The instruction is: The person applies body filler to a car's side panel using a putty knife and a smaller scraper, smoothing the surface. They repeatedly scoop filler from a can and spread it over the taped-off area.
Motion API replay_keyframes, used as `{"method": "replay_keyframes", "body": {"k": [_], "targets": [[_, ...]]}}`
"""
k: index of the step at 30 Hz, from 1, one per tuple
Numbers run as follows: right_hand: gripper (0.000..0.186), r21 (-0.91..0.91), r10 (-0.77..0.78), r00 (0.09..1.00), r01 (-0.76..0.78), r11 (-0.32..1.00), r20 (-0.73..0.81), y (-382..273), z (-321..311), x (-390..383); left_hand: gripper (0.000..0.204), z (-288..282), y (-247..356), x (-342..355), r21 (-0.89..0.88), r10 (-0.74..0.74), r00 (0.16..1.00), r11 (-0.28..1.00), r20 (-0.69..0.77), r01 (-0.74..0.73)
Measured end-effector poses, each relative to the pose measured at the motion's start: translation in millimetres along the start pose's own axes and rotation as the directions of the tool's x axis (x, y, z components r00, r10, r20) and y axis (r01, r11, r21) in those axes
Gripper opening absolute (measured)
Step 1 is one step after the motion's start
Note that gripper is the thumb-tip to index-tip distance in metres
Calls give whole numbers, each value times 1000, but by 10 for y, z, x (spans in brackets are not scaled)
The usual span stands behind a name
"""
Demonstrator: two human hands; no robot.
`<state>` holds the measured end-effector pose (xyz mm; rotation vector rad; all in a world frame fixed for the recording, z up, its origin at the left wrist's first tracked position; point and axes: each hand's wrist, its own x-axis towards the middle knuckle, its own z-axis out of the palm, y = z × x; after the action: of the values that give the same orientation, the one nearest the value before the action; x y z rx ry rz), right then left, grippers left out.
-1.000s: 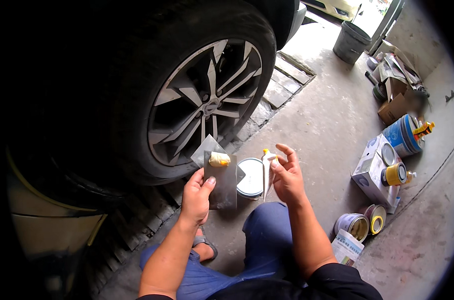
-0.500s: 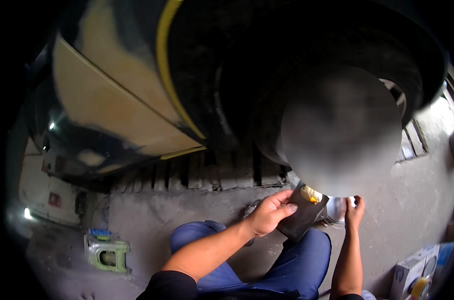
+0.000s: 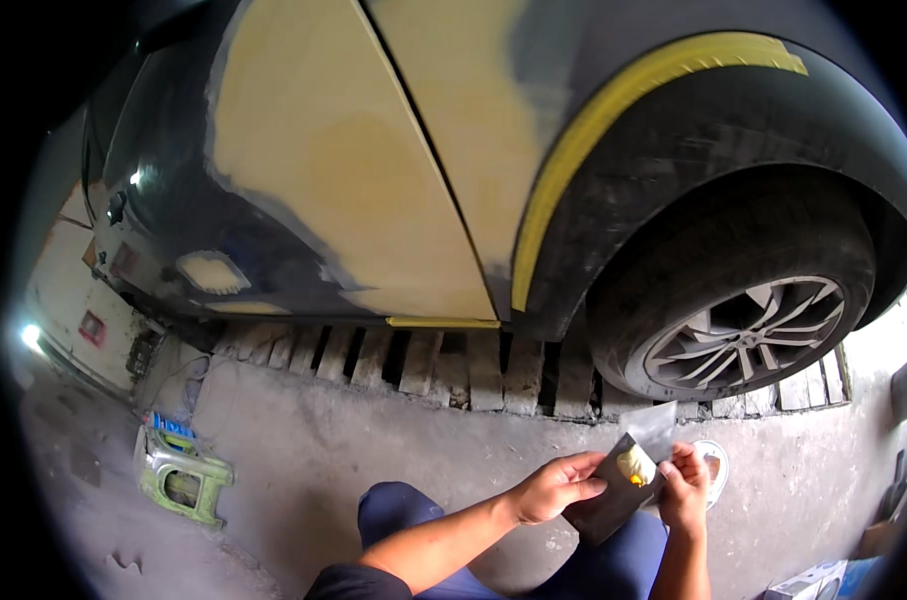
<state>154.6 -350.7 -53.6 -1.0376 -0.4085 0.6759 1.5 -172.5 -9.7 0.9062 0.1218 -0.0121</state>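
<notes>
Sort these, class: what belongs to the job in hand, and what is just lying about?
Job, apparently:
dark plate in the left hand
cream-and-yellow paste on it
round tin by the right hand
patched car door
yellow tape

Lying about, apparently:
green stool at left
white box at lower right

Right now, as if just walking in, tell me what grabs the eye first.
The big beige patches on the dark car body, upper left to centre. Then the bright yellow tape curving along the wheel arch, right of centre. Lower down, the left hand holds a dark flat plate bearing a cream lump with a yellow dab.
</notes>
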Motion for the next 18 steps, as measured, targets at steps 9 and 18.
{"method": "replay_keyframes", "body": {"k": [9, 18], "targets": [[52, -177, -36, 999, 28, 984, -41, -122, 1077, -72, 38, -719, 705, -547, -209, 277, 937, 924, -214, -321], [37, -229, -28, 999, 33, 973, 27, 238, 2090, -134, 61, -998, 1136, -855, -116, 292, 933, 955, 212, -273]]}}
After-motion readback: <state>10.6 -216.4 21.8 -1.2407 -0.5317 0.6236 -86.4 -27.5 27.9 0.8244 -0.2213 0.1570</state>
